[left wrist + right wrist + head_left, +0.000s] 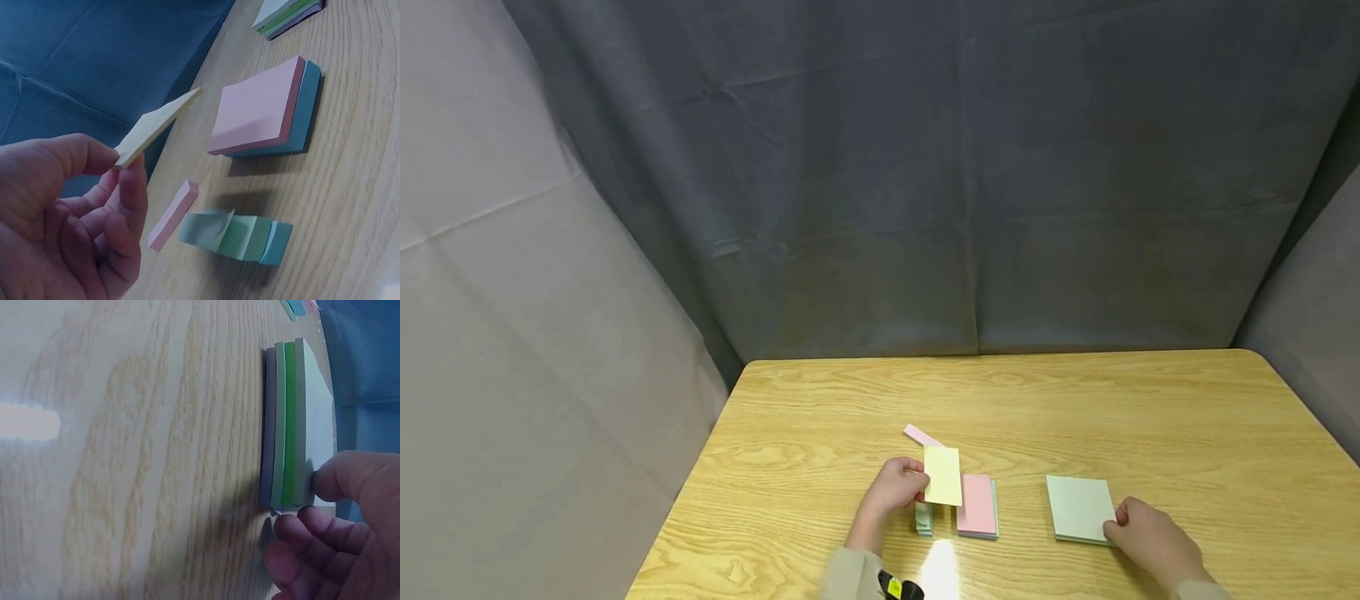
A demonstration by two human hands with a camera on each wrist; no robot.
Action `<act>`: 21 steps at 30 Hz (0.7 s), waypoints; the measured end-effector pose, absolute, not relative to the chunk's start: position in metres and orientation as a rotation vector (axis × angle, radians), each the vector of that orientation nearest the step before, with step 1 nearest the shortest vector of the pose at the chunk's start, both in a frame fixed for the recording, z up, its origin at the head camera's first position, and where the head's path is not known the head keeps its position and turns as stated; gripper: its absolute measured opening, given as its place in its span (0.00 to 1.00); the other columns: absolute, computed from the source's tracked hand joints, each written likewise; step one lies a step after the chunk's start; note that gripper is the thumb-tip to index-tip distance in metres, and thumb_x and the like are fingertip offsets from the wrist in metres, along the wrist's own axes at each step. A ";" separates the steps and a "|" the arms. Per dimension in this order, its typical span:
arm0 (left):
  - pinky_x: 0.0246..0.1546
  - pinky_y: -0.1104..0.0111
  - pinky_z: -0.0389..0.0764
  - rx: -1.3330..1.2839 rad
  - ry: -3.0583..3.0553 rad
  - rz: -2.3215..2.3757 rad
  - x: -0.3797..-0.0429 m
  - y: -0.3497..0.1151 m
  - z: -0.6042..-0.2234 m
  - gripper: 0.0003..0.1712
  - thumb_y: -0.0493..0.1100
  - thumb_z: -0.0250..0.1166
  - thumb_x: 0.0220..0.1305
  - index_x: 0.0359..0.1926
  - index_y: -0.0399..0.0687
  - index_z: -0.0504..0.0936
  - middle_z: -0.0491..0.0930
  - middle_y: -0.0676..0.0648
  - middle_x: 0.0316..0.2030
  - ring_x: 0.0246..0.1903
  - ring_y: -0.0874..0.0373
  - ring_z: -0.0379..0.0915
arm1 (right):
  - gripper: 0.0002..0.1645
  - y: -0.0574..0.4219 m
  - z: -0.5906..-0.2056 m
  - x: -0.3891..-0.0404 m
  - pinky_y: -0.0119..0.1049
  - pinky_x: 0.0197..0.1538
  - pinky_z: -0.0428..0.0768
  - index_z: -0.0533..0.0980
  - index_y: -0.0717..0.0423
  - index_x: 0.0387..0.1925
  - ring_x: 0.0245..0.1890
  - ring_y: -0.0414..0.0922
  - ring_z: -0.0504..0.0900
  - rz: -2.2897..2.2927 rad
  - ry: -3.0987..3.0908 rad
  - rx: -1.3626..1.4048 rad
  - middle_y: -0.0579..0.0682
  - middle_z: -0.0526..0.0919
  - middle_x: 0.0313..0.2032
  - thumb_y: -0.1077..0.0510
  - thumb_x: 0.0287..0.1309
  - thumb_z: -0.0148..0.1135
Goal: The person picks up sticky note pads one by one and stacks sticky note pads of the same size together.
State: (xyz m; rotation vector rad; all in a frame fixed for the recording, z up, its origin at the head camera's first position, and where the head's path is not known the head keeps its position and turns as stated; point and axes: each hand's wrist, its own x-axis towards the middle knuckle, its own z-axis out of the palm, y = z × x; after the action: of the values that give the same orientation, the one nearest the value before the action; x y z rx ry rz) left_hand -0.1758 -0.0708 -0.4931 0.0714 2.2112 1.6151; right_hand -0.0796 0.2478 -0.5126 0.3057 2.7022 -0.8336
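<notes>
My left hand (pixel 891 486) pinches a pale yellow sticky note pad (pixel 942 477) by its left edge, thumb on one face and fingers behind. In the left wrist view the yellow pad is tilted, raised above the table. My right hand (pixel 1153 537) is at the right edge of a stack of square sticky note pads (pixel 1081 507), its top one pale green. Seen from the right wrist, the thumb lies on the top pad (pixel 317 425) and the fingertips meet the stack's near side. Bright green, pale green and purple pads lie beneath.
Between the hands, a pink sticky note pad (pixel 976 504) lies on a teal pad (pixel 309 106). Small green and teal note strips (pixel 250 237) are stacked left of it. A narrow pink strip pad (pixel 174 215) lies farther back. Dark cloth (pixel 970 183) hangs behind the wooden table (pixel 805 417).
</notes>
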 end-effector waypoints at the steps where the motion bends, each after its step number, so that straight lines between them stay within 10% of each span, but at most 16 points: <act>1: 0.11 0.78 0.57 0.072 2.213 1.615 -0.176 -0.069 -0.494 0.11 0.30 0.52 0.47 0.35 0.33 0.73 0.70 0.50 0.14 0.12 0.64 0.60 | 0.11 0.248 -0.513 -0.080 0.35 0.23 0.62 0.66 0.60 0.26 0.21 0.43 0.64 -0.834 2.702 0.309 0.47 0.64 0.19 0.54 0.49 0.50; 21: 0.11 0.79 0.59 0.101 2.177 1.568 -0.166 -0.042 -0.507 0.09 0.31 0.53 0.50 0.35 0.35 0.72 0.68 0.50 0.13 0.11 0.65 0.59 | 0.10 0.248 -0.514 -0.078 0.35 0.23 0.59 0.66 0.59 0.26 0.20 0.43 0.63 -0.835 2.728 0.316 0.47 0.63 0.18 0.54 0.47 0.49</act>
State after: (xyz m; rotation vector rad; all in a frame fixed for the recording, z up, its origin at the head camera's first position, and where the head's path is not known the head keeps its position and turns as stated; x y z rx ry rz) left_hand -0.1659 -0.0423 -0.5068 0.1006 2.1770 1.5683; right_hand -0.0781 0.2482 -0.5141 0.3157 2.7275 -0.8350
